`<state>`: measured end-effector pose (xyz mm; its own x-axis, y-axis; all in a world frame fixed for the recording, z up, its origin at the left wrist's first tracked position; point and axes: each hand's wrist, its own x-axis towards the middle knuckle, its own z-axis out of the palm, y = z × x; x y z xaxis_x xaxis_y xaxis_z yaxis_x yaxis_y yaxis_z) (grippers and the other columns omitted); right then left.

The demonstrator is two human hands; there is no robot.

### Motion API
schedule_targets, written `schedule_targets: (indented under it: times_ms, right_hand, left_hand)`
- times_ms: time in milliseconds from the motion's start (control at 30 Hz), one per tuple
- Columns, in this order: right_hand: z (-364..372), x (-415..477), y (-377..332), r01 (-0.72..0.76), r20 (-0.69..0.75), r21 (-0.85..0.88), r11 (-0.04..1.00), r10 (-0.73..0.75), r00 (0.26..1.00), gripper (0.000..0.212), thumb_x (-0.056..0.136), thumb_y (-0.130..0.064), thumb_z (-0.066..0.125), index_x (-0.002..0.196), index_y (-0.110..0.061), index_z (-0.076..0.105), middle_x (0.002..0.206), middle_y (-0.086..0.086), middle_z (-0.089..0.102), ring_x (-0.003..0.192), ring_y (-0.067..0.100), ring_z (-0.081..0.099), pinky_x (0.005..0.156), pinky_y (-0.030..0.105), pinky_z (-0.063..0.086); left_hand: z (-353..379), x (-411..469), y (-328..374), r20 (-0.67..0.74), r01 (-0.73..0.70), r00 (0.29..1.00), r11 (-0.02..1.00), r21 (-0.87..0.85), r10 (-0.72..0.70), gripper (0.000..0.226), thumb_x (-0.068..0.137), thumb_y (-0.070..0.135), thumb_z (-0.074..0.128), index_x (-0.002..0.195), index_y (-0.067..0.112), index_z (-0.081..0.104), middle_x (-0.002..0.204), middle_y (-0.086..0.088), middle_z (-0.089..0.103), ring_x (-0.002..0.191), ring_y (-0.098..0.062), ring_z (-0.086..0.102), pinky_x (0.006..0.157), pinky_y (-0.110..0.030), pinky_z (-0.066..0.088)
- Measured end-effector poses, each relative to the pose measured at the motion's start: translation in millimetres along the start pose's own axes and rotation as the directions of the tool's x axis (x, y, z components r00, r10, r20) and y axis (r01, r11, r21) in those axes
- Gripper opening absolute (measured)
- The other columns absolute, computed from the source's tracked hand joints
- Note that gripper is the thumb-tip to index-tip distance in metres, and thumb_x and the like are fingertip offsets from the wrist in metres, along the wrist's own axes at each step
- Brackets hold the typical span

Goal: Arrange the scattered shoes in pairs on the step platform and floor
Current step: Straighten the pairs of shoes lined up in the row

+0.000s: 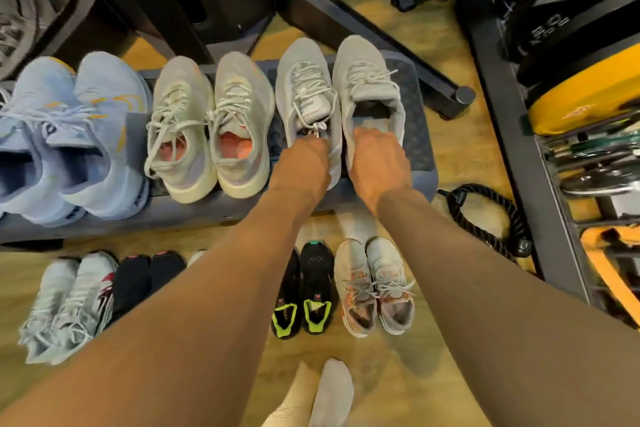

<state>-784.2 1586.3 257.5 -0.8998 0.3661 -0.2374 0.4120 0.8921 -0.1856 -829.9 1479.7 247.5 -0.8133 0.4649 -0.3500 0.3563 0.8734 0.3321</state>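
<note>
L forearm & R forearm stretched toward step platform. L hand curled tight on heel collar of L grey shoe; R hand hooked into collar of R grey shoe. Pair sat side by side at platform's R end, toes past its far edge. Risk (est.): uneven let-go could tip one off; loose laces might snag fingers.

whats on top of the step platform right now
Three pairs side by side on the step platform: a light blue pair, a grey pair with pink insoles, and a pale grey pair. The left hand and right hand grip its heels, hiding them.
</note>
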Motion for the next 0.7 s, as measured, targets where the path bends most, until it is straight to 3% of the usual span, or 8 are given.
schedule_targets:
  times_ms: [100,200,300,367,433,567,700]
  right_hand:
    - [-1,2,1,0.034,0.014,-0.01,0.999,-0.034,0.999,0.026,0.091,-0.001,0.044,0.115,-0.006,0.054,0.116,0.013,0.058,0.112,0.031,0.051,0.07,0.035,0.035]
    - [0,-2,6,0.066,0.018,0.044,0.997,-0.067,0.998,0.031,0.091,-0.001,0.044,0.12,-0.008,0.052,0.119,0.013,0.056,0.114,0.031,0.05,0.078,0.038,0.043]
    - [2,-23,15,0.163,-0.087,0.164,0.973,-0.15,0.985,0.042,0.09,-0.004,0.046,0.13,-0.012,0.049,0.131,0.007,0.052,0.124,0.026,0.044,0.094,0.037,0.042]
    - [9,-48,20,0.185,-0.115,0.266,0.946,-0.16,0.98,0.05,0.089,-0.004,0.046,0.139,-0.013,0.044,0.145,0.005,0.043,0.135,0.022,0.036,0.109,0.034,0.033]
    - [21,-79,26,0.129,-0.054,0.313,0.941,-0.118,0.992,0.054,0.09,-0.008,0.045,0.143,-0.015,0.04,0.15,0.002,0.036,0.139,0.018,0.031,0.115,0.033,0.027]
    - [63,-157,56,0.048,0.083,0.28,0.959,-0.074,0.994,0.054,0.089,-0.01,0.048,0.142,-0.011,0.04,0.146,0.007,0.041,0.132,0.025,0.038,0.109,0.034,0.033]
    - [117,-221,85,-0.054,0.268,0.212,0.976,-0.005,0.963,0.047,0.088,-0.015,0.053,0.134,-0.013,0.048,0.128,0.012,0.055,0.117,0.031,0.053,0.094,0.042,0.047]
  left_hand:
    - [-3,0,2,0.05,0.06,0.997,0.998,0.014,-0.061,0.021,0.088,0.003,0.05,0.107,0.001,0.058,0.111,-0.022,0.059,0.106,-0.043,0.056,0.085,-0.046,0.046]
    - [-4,-13,6,0.044,0.051,0.998,0.998,0.033,-0.052,0.025,0.09,0.007,0.05,0.114,0.003,0.053,0.124,-0.02,0.049,0.107,-0.042,0.055,0.086,-0.047,0.045]
    - [3,-44,12,-0.151,-0.015,0.989,1.0,-0.023,0.012,0.043,0.089,0.01,0.048,0.131,0.01,0.042,0.143,-0.015,0.031,0.108,-0.039,0.053,0.078,-0.046,0.046]
    - [14,-71,21,-0.314,-0.1,0.947,0.989,-0.111,0.06,0.048,0.087,0.015,0.048,0.135,0.013,0.041,0.139,-0.014,0.035,0.108,-0.036,0.052,0.072,-0.043,0.046]
    - [33,-100,30,-0.335,-0.132,0.94,0.973,-0.191,0.062,0.047,0.086,0.021,0.048,0.132,0.015,0.044,0.131,-0.012,0.041,0.11,-0.033,0.051,0.071,-0.043,0.046]
    - [96,-153,34,-0.034,-0.021,0.999,0.977,-0.211,0.014,0.044,0.089,0.023,0.053,0.131,0.015,0.044,0.128,-0.012,0.044,0.114,-0.032,0.048,0.09,-0.044,0.045]
    - [163,-192,33,0.289,0.089,0.956,0.983,-0.159,-0.04,0.045,0.092,0.028,0.052,0.133,0.013,0.043,0.131,-0.014,0.044,0.12,-0.035,0.046,0.096,-0.047,0.044]
